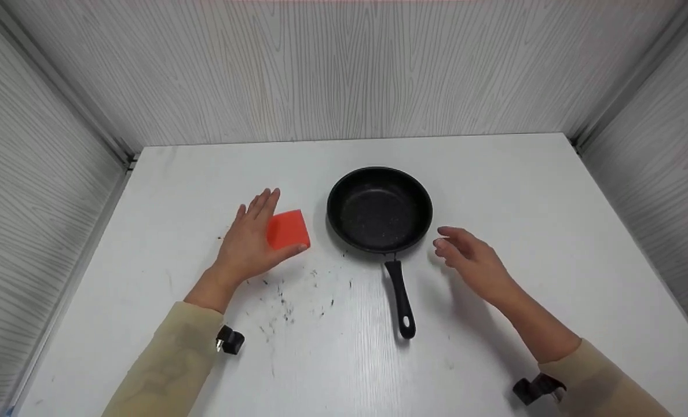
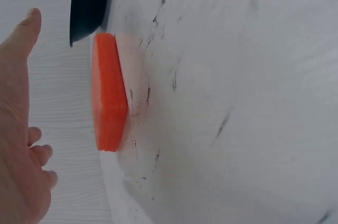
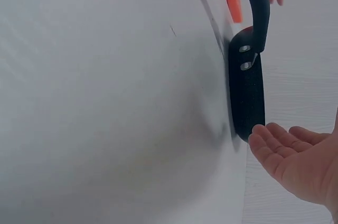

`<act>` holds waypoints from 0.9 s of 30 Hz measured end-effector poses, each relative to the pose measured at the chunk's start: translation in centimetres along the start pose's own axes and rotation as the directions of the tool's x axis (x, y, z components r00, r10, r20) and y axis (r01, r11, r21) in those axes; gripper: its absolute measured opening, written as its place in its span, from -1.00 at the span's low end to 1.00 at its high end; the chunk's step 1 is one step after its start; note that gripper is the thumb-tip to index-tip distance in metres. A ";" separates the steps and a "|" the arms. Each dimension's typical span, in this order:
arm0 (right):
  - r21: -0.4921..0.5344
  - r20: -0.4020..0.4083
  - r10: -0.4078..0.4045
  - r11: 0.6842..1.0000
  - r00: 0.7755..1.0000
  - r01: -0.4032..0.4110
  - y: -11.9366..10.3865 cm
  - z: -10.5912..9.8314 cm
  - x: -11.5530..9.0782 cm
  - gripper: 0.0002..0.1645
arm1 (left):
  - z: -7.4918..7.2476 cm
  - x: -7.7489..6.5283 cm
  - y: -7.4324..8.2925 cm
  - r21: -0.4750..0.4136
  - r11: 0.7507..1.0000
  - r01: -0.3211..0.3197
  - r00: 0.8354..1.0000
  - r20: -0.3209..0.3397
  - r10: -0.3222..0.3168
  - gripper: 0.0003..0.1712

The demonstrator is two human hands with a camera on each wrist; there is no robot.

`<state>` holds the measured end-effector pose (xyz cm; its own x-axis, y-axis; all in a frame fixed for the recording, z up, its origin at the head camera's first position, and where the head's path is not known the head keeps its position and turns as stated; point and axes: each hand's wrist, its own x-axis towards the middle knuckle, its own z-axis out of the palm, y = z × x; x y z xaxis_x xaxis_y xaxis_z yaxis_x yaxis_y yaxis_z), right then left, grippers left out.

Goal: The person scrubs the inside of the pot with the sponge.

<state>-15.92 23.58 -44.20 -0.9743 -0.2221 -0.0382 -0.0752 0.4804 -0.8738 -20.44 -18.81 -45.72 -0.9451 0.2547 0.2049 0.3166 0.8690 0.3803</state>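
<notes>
An orange-red sponge (image 1: 289,230) lies on the white table left of a black frying pan (image 1: 379,211). My left hand (image 1: 248,240) is held over the sponge's left side, fingers straight and thumb spread out along its near edge. From the left wrist view, the sponge (image 2: 109,94) rests on the table and the hand (image 2: 21,118) is apart from it, above. Just right of the pan's rim hovers my right hand (image 1: 474,260), loosely bent and holding nothing. The right wrist view shows its fingertips near the side of the pan (image 3: 246,92).
Dark specks and scuffs (image 1: 286,307) are scattered on the table (image 1: 205,370) below the sponge. The pan's black handle (image 1: 401,298) points toward me. Grey wood-grain panels (image 1: 344,69) wall in the back and both sides.
</notes>
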 end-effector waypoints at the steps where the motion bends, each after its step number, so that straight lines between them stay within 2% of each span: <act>1: 0.059 0.015 0.004 0.998 1.000 -0.005 0.0 0.2 0.0 -0.35 | 0.1 0.0 -0.1 -0.040 0.999 0.011 1.000 0.012 -0.010 0.27; 4: 0.234 0.066 0.031 0.971 0.997 -0.045 -0.1 1.0 0.2 -0.35 | 0.5 0.0 -0.4 -0.148 0.987 0.069 0.997 0.055 -0.062 0.25; 7: 0.342 0.124 0.072 0.933 0.990 -0.110 -0.2 1.7 0.2 -0.29 | 0.8 0.2 -0.8 -0.218 0.968 0.122 0.991 0.085 -0.106 0.25; 10: 0.409 0.175 0.122 0.894 0.977 -0.185 -0.2 2.4 0.2 -0.22 | 1.0 0.5 -1.0 -0.250 0.956 0.151 0.986 0.106 -0.128 0.27; 14: 0.508 0.240 0.171 0.817 0.955 -0.274 0.2 3.3 0.4 -0.24 | 1.2 1.0 -1.1 -0.249 0.952 0.178 0.979 0.146 -0.145 0.28; 19: 0.575 0.341 0.197 0.730 0.919 -0.370 0.5 4.3 0.8 -0.27 | 1.5 1.2 -1.5 -0.246 0.948 0.201 0.971 0.178 -0.160 0.28; 25: 0.582 0.458 0.180 0.680 0.871 -0.446 0.7 5.0 1.2 -0.30 | 1.6 1.3 -1.4 -0.237 0.950 0.206 0.967 0.195 -0.161 0.30; 27: 0.590 0.487 0.184 0.652 0.854 -0.477 0.8 5.2 1.2 -0.28 | 1.7 1.4 -1.3 -0.236 0.949 0.208 0.966 0.202 -0.161 0.31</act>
<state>-16.07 19.27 -47.45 -0.7421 -0.5143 -0.4298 0.5411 -0.0813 -0.8370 -22.29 -18.85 -47.44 -0.9805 0.1914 -0.0455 0.1232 0.7777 0.6164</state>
